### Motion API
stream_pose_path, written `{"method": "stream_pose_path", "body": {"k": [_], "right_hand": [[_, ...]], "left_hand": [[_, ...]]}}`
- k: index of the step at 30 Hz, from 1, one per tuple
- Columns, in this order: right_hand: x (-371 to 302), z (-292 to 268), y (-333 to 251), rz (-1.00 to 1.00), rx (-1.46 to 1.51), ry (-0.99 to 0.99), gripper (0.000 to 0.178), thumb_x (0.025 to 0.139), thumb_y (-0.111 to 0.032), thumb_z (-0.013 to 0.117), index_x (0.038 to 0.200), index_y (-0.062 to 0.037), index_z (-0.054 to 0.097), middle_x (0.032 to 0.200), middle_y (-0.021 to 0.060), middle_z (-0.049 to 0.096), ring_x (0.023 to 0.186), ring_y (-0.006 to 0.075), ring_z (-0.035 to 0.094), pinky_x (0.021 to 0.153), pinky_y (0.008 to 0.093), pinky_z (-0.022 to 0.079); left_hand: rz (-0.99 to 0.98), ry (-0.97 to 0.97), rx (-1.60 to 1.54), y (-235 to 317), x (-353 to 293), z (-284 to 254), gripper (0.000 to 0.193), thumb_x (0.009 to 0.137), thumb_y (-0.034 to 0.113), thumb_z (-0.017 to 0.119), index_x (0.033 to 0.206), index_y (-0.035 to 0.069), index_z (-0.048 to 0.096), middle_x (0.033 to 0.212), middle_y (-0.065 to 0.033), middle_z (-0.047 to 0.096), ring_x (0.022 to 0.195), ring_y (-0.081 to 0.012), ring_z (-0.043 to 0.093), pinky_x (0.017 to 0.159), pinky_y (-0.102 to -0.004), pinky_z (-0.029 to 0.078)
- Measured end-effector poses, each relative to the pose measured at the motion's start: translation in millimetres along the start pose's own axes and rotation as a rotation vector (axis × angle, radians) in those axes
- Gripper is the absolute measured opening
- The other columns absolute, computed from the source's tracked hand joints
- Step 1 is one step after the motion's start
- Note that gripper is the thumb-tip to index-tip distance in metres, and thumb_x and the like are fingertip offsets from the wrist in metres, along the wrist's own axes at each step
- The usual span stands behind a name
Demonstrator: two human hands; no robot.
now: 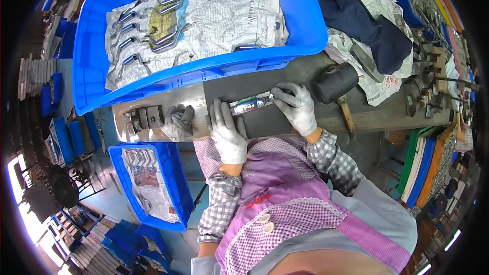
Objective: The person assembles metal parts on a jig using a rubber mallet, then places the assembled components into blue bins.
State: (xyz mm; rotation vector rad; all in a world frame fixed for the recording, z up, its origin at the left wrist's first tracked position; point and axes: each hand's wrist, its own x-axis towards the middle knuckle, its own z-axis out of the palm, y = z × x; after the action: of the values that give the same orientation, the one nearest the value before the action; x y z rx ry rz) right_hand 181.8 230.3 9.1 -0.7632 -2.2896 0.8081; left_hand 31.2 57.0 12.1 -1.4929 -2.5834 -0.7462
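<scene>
On the dark bench mat lies a shiny chrome-like metal piece, elongated, with a greenish reflection along it. My left hand, in a pale grey glove, presses its straight, close-set fingers on the piece's left end. At the other end my right hand, gloved alike, pinches with thumb and bent fingers. Both ends are partly hidden under the gloves. Beyond my hands, a big blue bin lined with newspaper holds several bent, shiny metal handles.
A black-headed mallet lies right of my right hand. Left of my left hand are a crumpled grey glove and a dark metal block. A smaller blue bin stands lower left. Dark cloth lies at the back right.
</scene>
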Motion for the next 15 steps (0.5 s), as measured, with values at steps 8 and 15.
{"method": "stream_pose_path", "body": {"k": [8, 15], "right_hand": [[0, -5, -31, -0.047, -0.279, -0.32, 0.051, 0.086, -0.028, 0.077, 0.135, -0.0178, 0.068, 0.143, 0.0101, 0.06, 0.106, 0.0251, 0.062, 0.085, 0.0403, 0.048], [19, 13, -98, -0.221, -0.167, -0.148, 0.053, 0.07, 0.007, 0.067, 0.117, -0.0155, 0.076, 0.104, 0.0128, 0.071, 0.091, 0.034, 0.07, 0.081, 0.0441, 0.056]], "left_hand": [[-0.193, -0.071, -0.046, -7, -3, -25, 0.061, 0.096, 0.013, 0.065, 0.149, -0.004, 0.04, 0.151, -0.0282, 0.045, 0.13, -0.0464, 0.053, 0.109, -0.0537, 0.044], [-0.153, -0.054, -0.44, -8, 1, -64, 0.065, 0.088, 0.02, 0.076, 0.146, 0.004, 0.052, 0.142, -0.0175, 0.055, 0.129, -0.0354, 0.054, 0.103, -0.046, 0.046]]}}
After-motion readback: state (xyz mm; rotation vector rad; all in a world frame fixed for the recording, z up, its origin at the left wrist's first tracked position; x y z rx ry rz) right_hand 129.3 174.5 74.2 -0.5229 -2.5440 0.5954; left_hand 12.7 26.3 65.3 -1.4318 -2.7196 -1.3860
